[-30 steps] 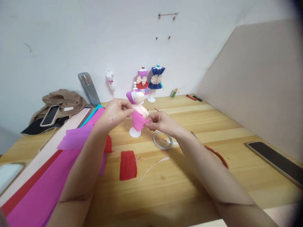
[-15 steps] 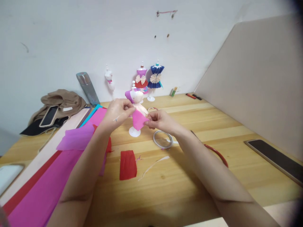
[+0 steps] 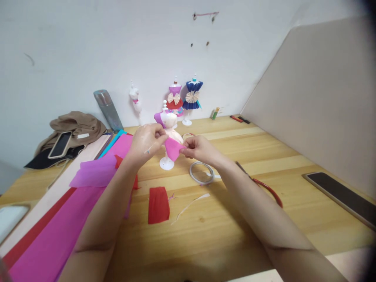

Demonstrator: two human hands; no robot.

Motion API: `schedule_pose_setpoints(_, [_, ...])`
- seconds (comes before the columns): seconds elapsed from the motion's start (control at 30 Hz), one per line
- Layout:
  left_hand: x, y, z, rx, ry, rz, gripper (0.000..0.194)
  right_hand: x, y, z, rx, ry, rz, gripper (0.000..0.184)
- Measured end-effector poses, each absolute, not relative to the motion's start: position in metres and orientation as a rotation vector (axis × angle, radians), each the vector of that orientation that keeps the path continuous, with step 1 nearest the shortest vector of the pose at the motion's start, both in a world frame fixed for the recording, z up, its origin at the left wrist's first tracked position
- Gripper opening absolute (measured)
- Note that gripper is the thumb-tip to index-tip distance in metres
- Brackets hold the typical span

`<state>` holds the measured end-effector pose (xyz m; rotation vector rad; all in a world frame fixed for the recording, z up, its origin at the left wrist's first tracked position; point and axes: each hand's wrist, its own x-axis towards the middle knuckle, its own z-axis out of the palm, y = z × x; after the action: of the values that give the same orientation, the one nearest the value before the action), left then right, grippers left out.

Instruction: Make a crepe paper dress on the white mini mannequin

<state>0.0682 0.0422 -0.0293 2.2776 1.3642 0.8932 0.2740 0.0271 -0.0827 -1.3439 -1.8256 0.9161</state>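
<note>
L hand (image 3: 149, 141) & R hand (image 3: 200, 149) pinching pink pc (image 3: 173, 149), sm wht mannequin (image 3: 170, 121) just behind

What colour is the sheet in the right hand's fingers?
Bright pink; the sheet shows best in the head view.

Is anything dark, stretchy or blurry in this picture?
Head view: black top-right corner; head view: soft shadow on the table by the right arm; head view: the bottle leans, perhaps from lens stretch; head view: the pink piece is too soft to show texture.
</note>
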Motion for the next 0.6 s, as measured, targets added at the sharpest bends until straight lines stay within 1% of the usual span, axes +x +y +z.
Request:
schedule_pose_setpoints(0.17, [0.06,0.041,-0.029,2.253,1.1,0.793,0.016,0.276,0.021,-0.076,-1.33,-1.9,0.944,0.023])
schedule_pose_setpoints(0.37, [0.059,0.043,-0.03,2.211,0.979,0.843,0.016,0.278,0.018,-0.072,-1.351,-1.92,0.926,0.023])
schedule_pose_setpoints(0.53, [0.052,0.037,-0.012,2.181,0.688,0.52,0.017,0.276,0.015,-0.07,-1.242,-1.979,1.068,0.024])
schedule_pose_setpoints(0.6, [0.05,0.037,-0.011,2.222,0.665,0.511,0.016,0.275,0.014,-0.068,-1.211,-1.984,1.078,0.024])
